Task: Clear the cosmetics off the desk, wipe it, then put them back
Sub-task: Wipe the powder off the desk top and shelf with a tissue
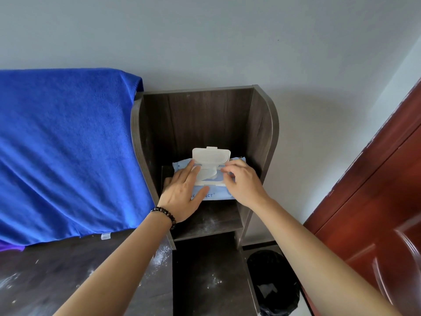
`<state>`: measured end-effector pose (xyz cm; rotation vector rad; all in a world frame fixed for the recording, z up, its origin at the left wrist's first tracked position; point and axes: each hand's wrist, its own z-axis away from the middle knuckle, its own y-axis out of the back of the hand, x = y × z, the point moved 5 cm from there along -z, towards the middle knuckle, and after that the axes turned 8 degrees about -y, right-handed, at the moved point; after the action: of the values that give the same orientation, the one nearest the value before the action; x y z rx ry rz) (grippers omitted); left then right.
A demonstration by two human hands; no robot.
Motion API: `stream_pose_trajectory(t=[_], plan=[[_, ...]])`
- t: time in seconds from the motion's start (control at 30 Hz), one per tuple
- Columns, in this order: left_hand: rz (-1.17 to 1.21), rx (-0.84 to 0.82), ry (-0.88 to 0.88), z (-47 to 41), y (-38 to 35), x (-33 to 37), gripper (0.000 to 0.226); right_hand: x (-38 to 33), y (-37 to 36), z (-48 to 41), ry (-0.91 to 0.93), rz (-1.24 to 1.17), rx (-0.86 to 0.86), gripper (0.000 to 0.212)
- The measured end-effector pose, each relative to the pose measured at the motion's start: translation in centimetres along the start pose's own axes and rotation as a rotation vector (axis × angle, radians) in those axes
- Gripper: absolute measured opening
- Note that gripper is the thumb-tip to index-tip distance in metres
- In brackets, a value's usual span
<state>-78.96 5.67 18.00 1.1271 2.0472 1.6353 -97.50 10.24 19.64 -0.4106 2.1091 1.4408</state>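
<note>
Wipes pack (216, 195) under both hands, on the shelf (205, 222). Left hand (182, 192) lies flat, fingers straight, pressing the pack's left half down. Right hand (241, 181) curls its fingers at the opening's right edge; whether they've caught a wipe (208, 175), can't tell. Hard white lid (211, 156) stands flipped up just beyond the fingertips. Pack looks soft, slick, crinkly and light, so it would likely lift unless pinned. Sheet probably damp, limp, easily torn: take a corner, draw slowly. Dark woodgrain desk (57, 265) below the wrists, dusted white.
</note>
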Motion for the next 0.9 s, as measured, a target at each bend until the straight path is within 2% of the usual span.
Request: stream_pose_trajectory(t=[0.17, 0.33, 0.47, 0.63, 0.9], plan=[[0.033, 0.027, -0.019, 0.0, 0.5, 0.1, 0.059, 0.1, 0.0, 0.3, -0.004, -0.055, -0.020, 0.030], [-0.009, 0.077, -0.155, 0.6, 1.1, 1.0, 0.045, 0.3, 0.1, -0.1, -0.074, -0.069, -0.057, 0.047], [-0.041, 0.002, -0.217, 0.9, 0.8, 1.2, 0.055, 0.0, -0.5, -0.4, -0.051, 0.029, -0.121, 0.053], [-0.121, -0.073, -0.245, 1.1, 0.4, 1.4, 0.062, 0.4, -0.9, -0.5, -0.026, 0.066, -0.149, 0.050], [-0.011, 0.037, -0.101, 2.1, 0.3, 1.2, 0.068, 0.8, -1.2, -0.3, -0.027, 0.081, -0.115, 0.042]])
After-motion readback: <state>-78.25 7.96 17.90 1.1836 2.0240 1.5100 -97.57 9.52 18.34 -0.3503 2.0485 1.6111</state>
